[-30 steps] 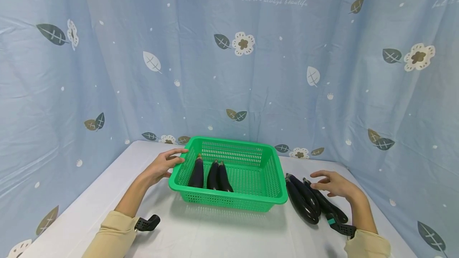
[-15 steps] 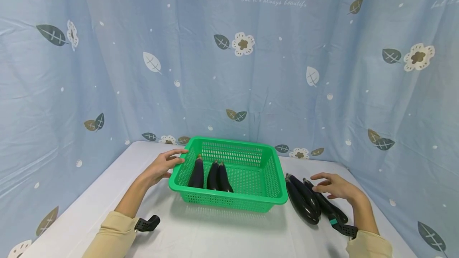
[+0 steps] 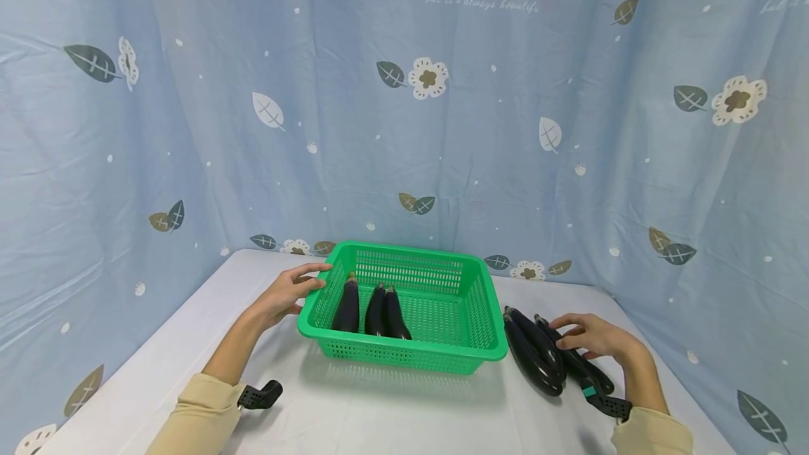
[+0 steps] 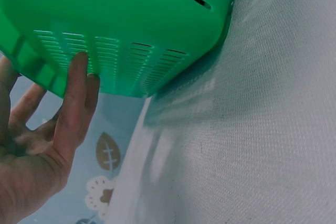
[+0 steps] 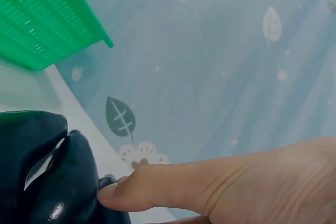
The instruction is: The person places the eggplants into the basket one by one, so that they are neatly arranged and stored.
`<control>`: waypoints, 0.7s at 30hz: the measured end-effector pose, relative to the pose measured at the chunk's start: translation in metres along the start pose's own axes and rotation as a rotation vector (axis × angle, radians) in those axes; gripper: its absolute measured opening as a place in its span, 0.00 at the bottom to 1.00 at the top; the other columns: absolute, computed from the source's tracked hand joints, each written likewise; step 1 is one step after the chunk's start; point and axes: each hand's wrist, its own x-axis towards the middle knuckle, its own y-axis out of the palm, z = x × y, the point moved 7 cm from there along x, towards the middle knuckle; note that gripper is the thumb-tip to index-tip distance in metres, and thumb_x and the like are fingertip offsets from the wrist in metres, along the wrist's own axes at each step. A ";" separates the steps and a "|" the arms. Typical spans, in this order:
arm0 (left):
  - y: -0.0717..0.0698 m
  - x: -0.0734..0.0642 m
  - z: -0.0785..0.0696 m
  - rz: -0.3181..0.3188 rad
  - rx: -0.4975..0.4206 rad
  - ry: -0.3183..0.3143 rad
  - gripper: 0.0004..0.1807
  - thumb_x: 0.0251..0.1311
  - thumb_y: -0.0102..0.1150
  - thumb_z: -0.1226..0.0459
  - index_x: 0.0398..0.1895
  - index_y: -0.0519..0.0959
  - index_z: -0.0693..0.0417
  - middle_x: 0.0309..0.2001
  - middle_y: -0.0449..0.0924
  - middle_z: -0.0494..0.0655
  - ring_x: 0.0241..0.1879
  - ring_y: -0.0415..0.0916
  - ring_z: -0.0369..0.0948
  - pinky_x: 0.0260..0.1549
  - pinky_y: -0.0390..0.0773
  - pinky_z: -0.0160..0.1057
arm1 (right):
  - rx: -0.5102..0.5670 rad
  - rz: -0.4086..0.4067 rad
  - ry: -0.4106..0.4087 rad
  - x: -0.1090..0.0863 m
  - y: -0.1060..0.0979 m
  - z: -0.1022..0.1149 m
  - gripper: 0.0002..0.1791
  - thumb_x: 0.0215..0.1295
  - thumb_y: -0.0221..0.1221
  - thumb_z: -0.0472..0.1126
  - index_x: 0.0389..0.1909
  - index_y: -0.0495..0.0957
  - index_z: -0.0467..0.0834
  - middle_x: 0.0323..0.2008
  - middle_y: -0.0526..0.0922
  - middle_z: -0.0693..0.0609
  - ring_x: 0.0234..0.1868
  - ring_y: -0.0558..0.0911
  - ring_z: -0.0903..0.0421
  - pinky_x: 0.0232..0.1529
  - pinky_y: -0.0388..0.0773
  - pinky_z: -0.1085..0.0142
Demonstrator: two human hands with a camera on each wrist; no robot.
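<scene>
A green plastic basket (image 3: 417,353) sits mid-table, with three dark purple eggplants in its left half. My left hand (image 3: 284,295) holds the basket's left rim. In the left wrist view, my fingertips (image 4: 79,69) touch the outer wall below that rim. Three more eggplants lie side by side right of the basket; the near left one (image 3: 534,364) and the middle one (image 3: 537,335) touch. My right hand (image 3: 594,335) is low over the rightmost eggplant (image 3: 584,371), its fingers spread across the upper part. My thumb (image 5: 121,195) lies between it and the middle one; my other fingertips are hidden.
A white cloth (image 3: 404,420) covers the table. Behind and at both sides hangs a blue patterned curtain (image 3: 354,125). The basket's right wall (image 3: 489,304) stands close to the loose eggplants. Inside the basket, the floor's right half (image 3: 439,318) shows bare.
My right hand has come down onto the rightmost eggplant, after hovering just above it. My left hand, the basket and the eggplants have stayed put.
</scene>
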 end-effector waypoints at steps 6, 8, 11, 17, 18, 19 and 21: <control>0.000 0.000 -0.001 0.004 0.004 0.008 0.32 0.66 0.59 0.51 0.72 0.65 0.44 0.74 0.57 0.58 0.71 0.58 0.60 0.46 0.80 0.54 | -0.012 0.005 0.005 0.001 0.002 -0.007 0.26 0.64 0.63 0.43 0.61 0.72 0.37 0.56 0.78 0.33 0.53 0.81 0.42 0.46 0.80 0.45; 0.000 0.000 -0.001 0.004 0.007 0.008 0.32 0.66 0.59 0.51 0.72 0.65 0.45 0.74 0.57 0.58 0.72 0.58 0.60 0.46 0.80 0.55 | -0.012 0.007 0.002 0.002 0.002 -0.008 0.26 0.64 0.62 0.43 0.61 0.72 0.37 0.55 0.79 0.34 0.53 0.81 0.42 0.46 0.80 0.45; 0.000 0.000 -0.001 -0.001 0.005 0.002 0.31 0.66 0.59 0.51 0.71 0.66 0.44 0.74 0.58 0.58 0.72 0.58 0.60 0.47 0.80 0.56 | 0.004 0.014 0.003 0.002 0.003 -0.010 0.26 0.64 0.62 0.41 0.61 0.72 0.37 0.53 0.80 0.36 0.52 0.81 0.43 0.46 0.80 0.45; 0.000 0.000 0.001 0.001 -0.005 -0.008 0.31 0.66 0.59 0.52 0.71 0.66 0.44 0.74 0.58 0.58 0.72 0.57 0.61 0.48 0.80 0.56 | 0.025 0.040 -0.012 0.004 0.004 -0.013 0.25 0.62 0.60 0.36 0.61 0.71 0.36 0.51 0.81 0.38 0.50 0.81 0.45 0.44 0.79 0.46; 0.000 0.000 0.001 0.004 -0.002 -0.005 0.31 0.67 0.59 0.52 0.72 0.66 0.44 0.74 0.57 0.58 0.72 0.56 0.61 0.48 0.80 0.56 | 0.027 0.037 -0.010 0.005 0.003 -0.014 0.25 0.62 0.60 0.35 0.61 0.71 0.37 0.50 0.81 0.38 0.49 0.81 0.45 0.44 0.78 0.46; 0.000 0.000 0.000 0.004 -0.002 -0.005 0.31 0.67 0.59 0.52 0.72 0.66 0.44 0.74 0.57 0.58 0.72 0.56 0.61 0.48 0.80 0.56 | 0.028 0.035 -0.009 0.005 0.004 -0.015 0.25 0.62 0.60 0.35 0.61 0.71 0.37 0.50 0.81 0.38 0.49 0.81 0.45 0.44 0.78 0.46; 0.000 0.000 -0.001 0.008 0.003 0.001 0.31 0.67 0.59 0.52 0.72 0.65 0.44 0.75 0.56 0.58 0.73 0.55 0.61 0.48 0.80 0.56 | 0.031 0.031 -0.005 0.006 0.004 -0.017 0.26 0.61 0.60 0.35 0.61 0.71 0.36 0.50 0.81 0.38 0.49 0.81 0.45 0.44 0.78 0.46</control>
